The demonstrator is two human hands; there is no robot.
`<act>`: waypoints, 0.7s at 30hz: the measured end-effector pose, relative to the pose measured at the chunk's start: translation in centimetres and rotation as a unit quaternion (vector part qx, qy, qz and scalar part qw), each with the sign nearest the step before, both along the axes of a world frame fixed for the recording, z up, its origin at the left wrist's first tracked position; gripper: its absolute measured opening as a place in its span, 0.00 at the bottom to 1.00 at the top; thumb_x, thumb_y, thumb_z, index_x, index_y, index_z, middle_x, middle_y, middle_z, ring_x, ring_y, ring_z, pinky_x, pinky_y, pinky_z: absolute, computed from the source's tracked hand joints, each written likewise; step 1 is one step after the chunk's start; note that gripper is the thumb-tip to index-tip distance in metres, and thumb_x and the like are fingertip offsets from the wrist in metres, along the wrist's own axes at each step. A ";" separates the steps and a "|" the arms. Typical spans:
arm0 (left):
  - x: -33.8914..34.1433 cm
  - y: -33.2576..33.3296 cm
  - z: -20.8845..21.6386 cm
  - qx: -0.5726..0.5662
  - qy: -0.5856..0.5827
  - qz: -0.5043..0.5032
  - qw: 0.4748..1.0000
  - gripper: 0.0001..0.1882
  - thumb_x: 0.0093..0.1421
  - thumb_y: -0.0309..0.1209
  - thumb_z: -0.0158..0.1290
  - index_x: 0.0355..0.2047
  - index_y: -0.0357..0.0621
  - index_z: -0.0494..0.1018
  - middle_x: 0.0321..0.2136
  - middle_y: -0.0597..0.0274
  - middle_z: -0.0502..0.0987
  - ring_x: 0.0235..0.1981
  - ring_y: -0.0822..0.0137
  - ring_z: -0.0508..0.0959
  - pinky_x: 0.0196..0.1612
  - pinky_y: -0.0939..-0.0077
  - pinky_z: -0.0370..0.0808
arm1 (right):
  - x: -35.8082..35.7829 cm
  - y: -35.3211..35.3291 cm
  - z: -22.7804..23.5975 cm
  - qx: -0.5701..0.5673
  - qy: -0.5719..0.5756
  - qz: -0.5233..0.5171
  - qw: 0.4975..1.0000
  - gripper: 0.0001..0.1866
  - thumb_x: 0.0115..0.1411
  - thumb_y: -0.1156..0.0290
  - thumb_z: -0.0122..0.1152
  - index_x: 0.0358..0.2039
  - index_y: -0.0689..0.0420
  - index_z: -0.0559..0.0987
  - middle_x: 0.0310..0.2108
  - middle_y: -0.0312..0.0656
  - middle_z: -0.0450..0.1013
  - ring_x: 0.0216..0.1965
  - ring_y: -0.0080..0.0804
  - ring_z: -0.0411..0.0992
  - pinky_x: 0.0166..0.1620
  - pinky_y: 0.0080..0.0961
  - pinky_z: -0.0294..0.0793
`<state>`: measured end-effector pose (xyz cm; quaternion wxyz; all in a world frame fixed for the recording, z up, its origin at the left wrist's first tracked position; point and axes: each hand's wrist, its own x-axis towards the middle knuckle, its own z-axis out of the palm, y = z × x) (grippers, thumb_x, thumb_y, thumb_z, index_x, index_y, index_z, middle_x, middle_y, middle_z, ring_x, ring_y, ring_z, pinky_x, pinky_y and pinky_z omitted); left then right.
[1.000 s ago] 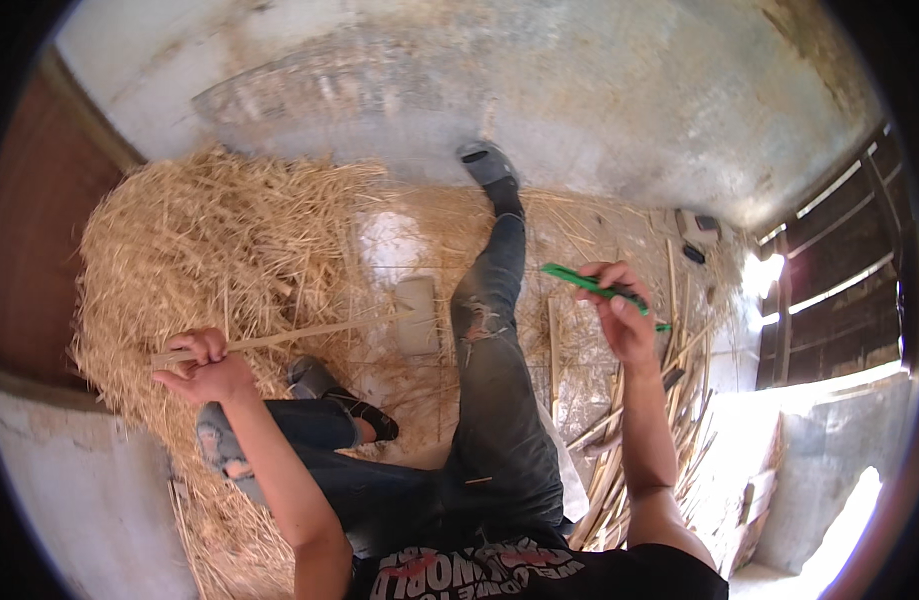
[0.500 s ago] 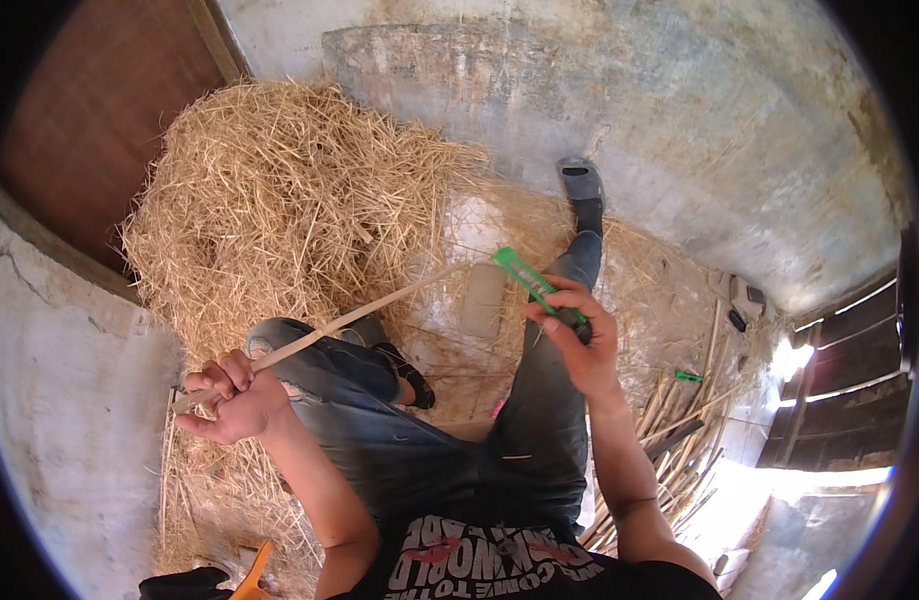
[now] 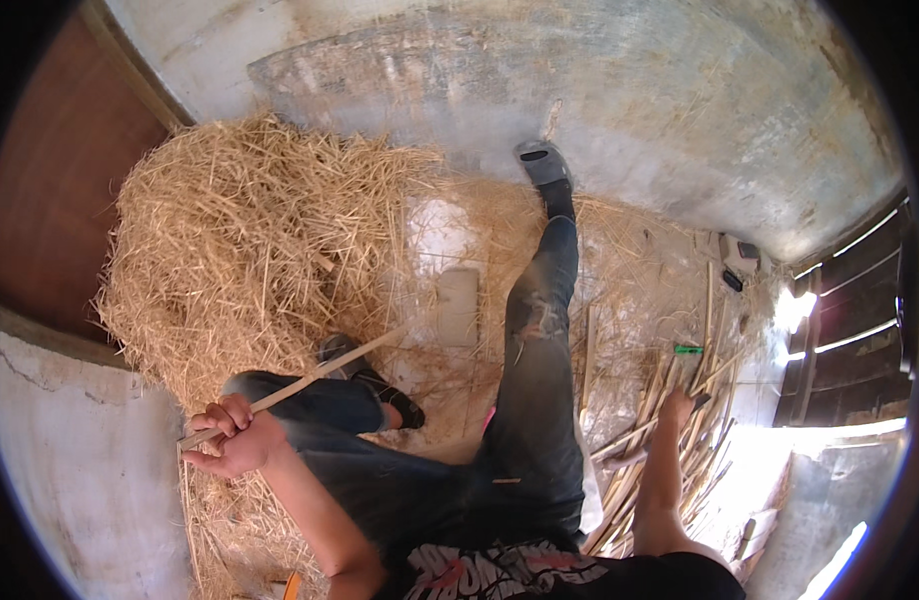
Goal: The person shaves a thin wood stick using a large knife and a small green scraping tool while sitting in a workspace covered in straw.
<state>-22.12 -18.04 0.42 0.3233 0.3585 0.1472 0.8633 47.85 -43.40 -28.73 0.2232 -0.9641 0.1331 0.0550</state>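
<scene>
Pale strip [image 3: 332, 366]: pinched near one end in the left hand [image 3: 238, 440], slanting past the bent knee [image 3: 252, 384].
Right hand [image 3: 676, 405]: at the stick pile [image 3: 632, 490], toward the floor's [image 3: 442, 237] right edge (grip too small to tell).
Handling: strip seems best held steady, free end clear of the straw [image 3: 240, 240].

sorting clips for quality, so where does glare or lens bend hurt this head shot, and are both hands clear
Head view: glare burns out gaps in the slatted boards at right; head view: the edge of the brown panel bows near the black rim; head view: the left hand and pale strip read clearly, the right hand is small, its grip unclear.
</scene>
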 end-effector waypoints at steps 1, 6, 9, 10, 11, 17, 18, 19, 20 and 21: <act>0.2 -0.1 0.4 -0.026 0.000 0.020 0.999 0.32 0.68 0.61 0.36 0.28 0.45 0.70 0.13 0.70 0.53 0.13 0.73 0.52 0.20 0.76 0.51 | -1.0 1.1 0.6 -0.026 -0.001 -0.014 1.000 0.27 0.60 0.56 0.59 0.55 0.59 0.75 0.46 0.57 0.75 0.51 0.55 0.72 0.56 0.47 0.69; 5.6 3.1 2.6 -0.075 -0.014 0.017 0.997 0.30 0.67 0.60 0.39 0.26 0.46 0.67 0.14 0.70 0.53 0.14 0.73 0.51 0.21 0.76 0.50 | 2.8 2.9 -2.4 -0.043 -0.096 0.044 0.993 0.23 0.56 0.61 0.58 0.52 0.51 0.77 0.51 0.57 0.73 0.53 0.56 0.70 0.57 0.48 0.68; 9.1 5.6 4.2 -0.072 0.015 -0.010 0.997 0.28 0.66 0.60 0.42 0.26 0.46 0.66 0.14 0.71 0.52 0.15 0.73 0.50 0.22 0.76 0.48 | 10.0 3.0 -8.0 -0.014 -0.183 0.174 0.967 0.24 0.55 0.63 0.60 0.53 0.54 0.76 0.49 0.58 0.72 0.52 0.56 0.70 0.55 0.49 0.69; 9.5 5.4 5.4 -0.056 0.047 -0.023 0.997 0.28 0.66 0.60 0.43 0.26 0.46 0.66 0.14 0.71 0.52 0.15 0.73 0.50 0.22 0.76 0.48 | 10.3 5.2 -8.7 0.009 -0.161 0.212 0.964 0.24 0.55 0.63 0.60 0.53 0.55 0.75 0.49 0.59 0.71 0.52 0.57 0.70 0.55 0.49 0.69; 9.9 5.9 5.8 -0.044 0.068 -0.047 0.996 0.28 0.66 0.60 0.43 0.27 0.46 0.66 0.14 0.71 0.51 0.15 0.73 0.50 0.22 0.76 0.48 | 11.8 5.8 -10.0 -0.001 -0.164 0.224 0.961 0.25 0.55 0.62 0.60 0.54 0.56 0.75 0.49 0.59 0.72 0.50 0.57 0.71 0.54 0.49 0.70; 14.9 8.3 5.5 -0.056 0.091 -0.006 0.994 0.28 0.67 0.59 0.43 0.28 0.45 0.67 0.15 0.70 0.52 0.16 0.74 0.51 0.22 0.76 0.49 | 23.7 5.4 -19.4 -0.155 -0.112 0.389 0.901 0.32 0.60 0.55 0.58 0.60 0.60 0.71 0.44 0.61 0.77 0.32 0.55 0.78 0.45 0.51 0.74; 15.2 9.1 4.6 -0.047 0.095 -0.018 0.994 0.28 0.67 0.59 0.43 0.28 0.45 0.67 0.15 0.70 0.52 0.16 0.74 0.51 0.22 0.77 0.49 | 26.1 4.0 -19.4 -0.219 -0.134 0.399 0.880 0.31 0.61 0.53 0.55 0.60 0.57 0.71 0.47 0.58 0.76 0.34 0.52 0.78 0.44 0.52 0.74; 14.4 9.0 4.1 -0.047 0.113 -0.013 0.992 0.28 0.68 0.59 0.42 0.28 0.45 0.67 0.15 0.70 0.52 0.16 0.74 0.51 0.22 0.77 0.49 | 27.3 4.3 -21.1 -0.280 -0.120 0.406 0.862 0.30 0.62 0.52 0.54 0.60 0.54 0.72 0.51 0.55 0.75 0.37 0.49 0.78 0.43 0.54 0.74; 13.7 9.5 2.9 -0.049 0.101 -0.011 0.994 0.28 0.68 0.58 0.42 0.28 0.45 0.67 0.15 0.70 0.52 0.16 0.74 0.50 0.22 0.77 0.49 | 29.6 3.9 -21.0 -0.346 -0.118 0.399 0.841 0.29 0.63 0.51 0.52 0.60 0.51 0.73 0.54 0.52 0.74 0.40 0.46 0.78 0.42 0.56 0.73; 14.3 10.5 2.2 -0.040 0.088 -0.024 0.995 0.28 0.68 0.58 0.41 0.28 0.45 0.68 0.15 0.70 0.52 0.16 0.74 0.50 0.22 0.77 0.49 | 31.3 2.7 -20.2 -0.406 -0.088 0.356 0.837 0.28 0.63 0.50 0.51 0.60 0.48 0.73 0.57 0.48 0.72 0.44 0.43 0.78 0.41 0.58 0.72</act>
